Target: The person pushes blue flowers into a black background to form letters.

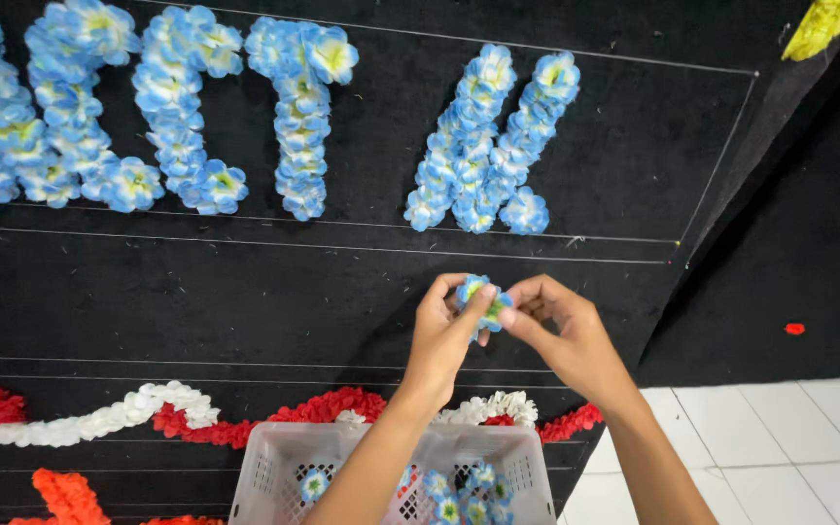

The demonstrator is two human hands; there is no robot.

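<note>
While the white basket (284,467) sits low in the frame, the left hand (444,335) and right hand (561,335) pinch one blue flower (483,301) between their fingertips at mid-frame, below the blue flower letters (488,146) higher up the black board (245,292).

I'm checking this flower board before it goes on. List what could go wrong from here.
1. Both the left hand and right hand pinch one small blue flower; it could slip and drop.
2. The unfinished blue flower shape sits between thin white guide lines; a flower could land outside them.
3. The white basket sits under the forearms; an elbow might knock it.
</note>
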